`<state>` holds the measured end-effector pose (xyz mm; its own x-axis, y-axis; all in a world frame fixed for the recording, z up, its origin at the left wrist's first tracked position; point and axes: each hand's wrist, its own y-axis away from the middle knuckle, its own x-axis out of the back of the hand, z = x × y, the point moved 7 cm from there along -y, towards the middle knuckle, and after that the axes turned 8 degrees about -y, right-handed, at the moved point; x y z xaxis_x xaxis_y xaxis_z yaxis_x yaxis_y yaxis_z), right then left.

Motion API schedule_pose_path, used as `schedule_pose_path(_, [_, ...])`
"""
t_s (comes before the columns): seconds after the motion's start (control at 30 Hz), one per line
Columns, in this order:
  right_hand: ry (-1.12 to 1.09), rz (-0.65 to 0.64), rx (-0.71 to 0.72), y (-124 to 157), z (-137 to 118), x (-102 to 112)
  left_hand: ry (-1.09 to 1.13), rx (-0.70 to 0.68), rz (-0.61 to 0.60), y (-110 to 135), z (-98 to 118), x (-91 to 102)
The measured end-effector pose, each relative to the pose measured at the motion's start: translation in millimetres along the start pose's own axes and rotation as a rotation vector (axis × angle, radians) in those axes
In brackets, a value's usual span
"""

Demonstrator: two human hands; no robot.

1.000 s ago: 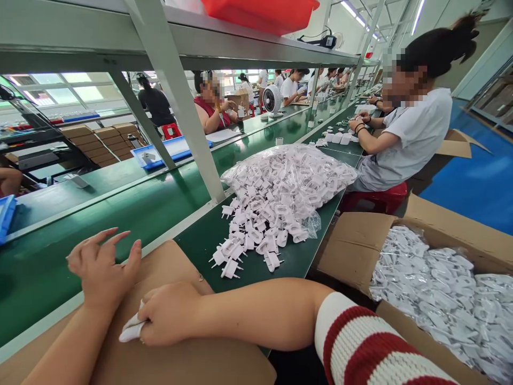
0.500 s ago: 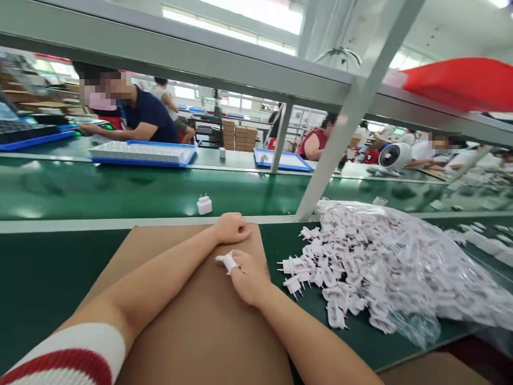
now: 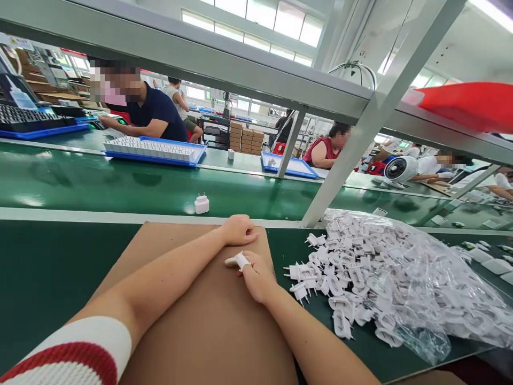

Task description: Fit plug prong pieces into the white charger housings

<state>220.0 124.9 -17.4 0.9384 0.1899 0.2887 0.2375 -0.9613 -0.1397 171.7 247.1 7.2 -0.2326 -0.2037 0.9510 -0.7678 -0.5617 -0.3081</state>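
My left hand (image 3: 239,230) rests near the far edge of a brown cardboard sheet (image 3: 208,326), its fingers curled in with nothing visible in them. Just nearer to me lies my right hand (image 3: 259,277), also on the cardboard. A white wrapping (image 3: 242,261) circles one of its digits, which sticks out toward the left; its other fingers are mostly hidden. Beyond the cardboard, a white plug charger (image 3: 202,203) stands on the green belt with two pins pointing up. To the right of my hands, many white plug pieces (image 3: 342,323) spill from a clear plastic bag (image 3: 430,342).
A grey metal post (image 3: 340,133) rises beyond the bag and joins an overhead beam (image 3: 192,59). Across the belt are blue trays (image 3: 200,156), one filled with white pieces, and a white fan (image 3: 401,168). A co-worker in dark blue (image 3: 156,115) sits at far left.
My hands stay nearly still on the cardboard. The camera view has shifted slightly, so most things appear farther right. The plug charger has moved left relative to the cardboard.
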Motion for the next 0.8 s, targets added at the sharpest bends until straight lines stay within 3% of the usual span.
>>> schedule_pose_path(0.43, [-0.065,0.000,-0.022,-3.4,6.0,1.3,0.014,0.016,0.024,-1.0,-7.1,-4.3])
schedule_pose_path(0.6, [-0.097,0.011,-0.066,-7.4,12.3,5.4,0.012,0.098,0.077,-2.4,-12.7,-6.3])
schedule_pose_path(0.8, [-0.186,0.037,-0.046,-3.8,12.3,8.6,-0.042,0.200,0.173,4.0,-12.0,14.3])
